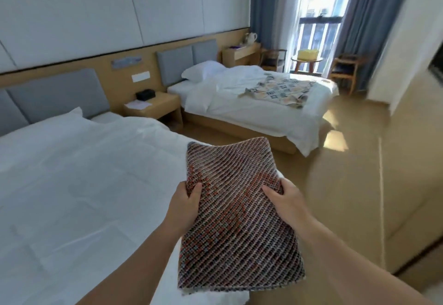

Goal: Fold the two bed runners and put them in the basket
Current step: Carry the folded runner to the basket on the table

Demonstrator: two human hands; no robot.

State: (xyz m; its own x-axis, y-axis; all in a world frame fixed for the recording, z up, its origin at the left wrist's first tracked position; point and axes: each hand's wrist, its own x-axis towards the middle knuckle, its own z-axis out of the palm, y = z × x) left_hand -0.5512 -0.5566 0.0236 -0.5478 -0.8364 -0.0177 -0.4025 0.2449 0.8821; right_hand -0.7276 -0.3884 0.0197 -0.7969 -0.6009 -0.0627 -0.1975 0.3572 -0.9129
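A folded bed runner [230,173], woven in red, white and dark thread, is held up over the corner of the near bed [72,185]. My left hand [185,205] grips its left edge and my right hand [285,200] grips its right edge, thumbs on top. A second runner [280,90], pale with geometric squares, lies spread and rumpled across the foot of the far bed [251,110]. A yellow basket [308,53] stands on a small round table by the window.
A nightstand [155,108] sits between the two beds. Two wooden chairs [345,67] flank the round table at the window. Tan floor runs along the right of both beds toward the window. A white wall [407,53] juts in at the right.
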